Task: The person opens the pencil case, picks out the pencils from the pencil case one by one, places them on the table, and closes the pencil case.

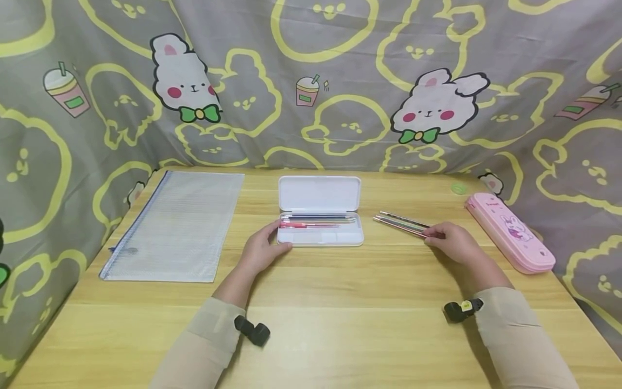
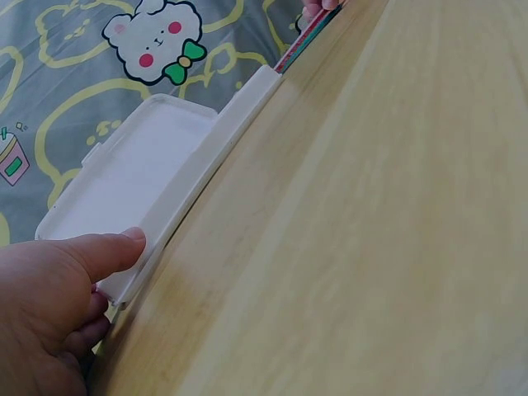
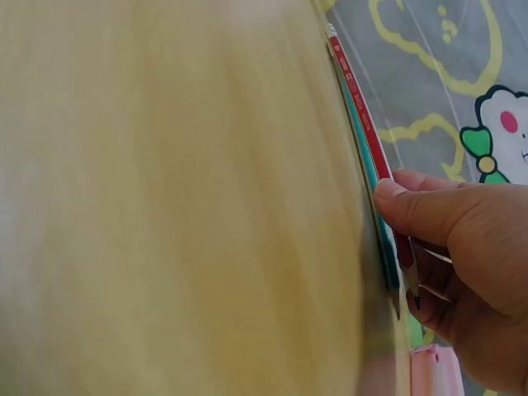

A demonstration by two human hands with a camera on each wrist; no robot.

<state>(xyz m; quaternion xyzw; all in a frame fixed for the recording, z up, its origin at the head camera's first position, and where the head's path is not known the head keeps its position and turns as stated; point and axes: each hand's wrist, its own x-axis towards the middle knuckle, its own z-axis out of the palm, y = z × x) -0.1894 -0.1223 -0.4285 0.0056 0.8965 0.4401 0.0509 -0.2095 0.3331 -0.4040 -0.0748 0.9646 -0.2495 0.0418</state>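
A white pencil case [image 1: 320,237] lies open on the table, its lid [image 1: 319,193] raised at the back. Several pencils and a red pen [image 1: 306,225] lie inside it. My left hand [image 1: 262,249] grips the case's left end, with the thumb [image 2: 107,254] on the front edge. To the right of the case, my right hand [image 1: 452,241] pinches pencils [image 1: 400,224] near their sharpened ends. In the right wrist view a red pencil [image 3: 359,103] lies beside a teal pencil [image 3: 363,124], their points towards the palm. How many pencils the fingers hold is hard to tell.
A clear mesh zip pouch [image 1: 180,227] lies flat at the left. At the right sits a pink pencil case [image 1: 510,232] with a rabbit print. A small green roll [image 1: 458,188] is near the back edge, in front of a patterned curtain [image 1: 340,81].
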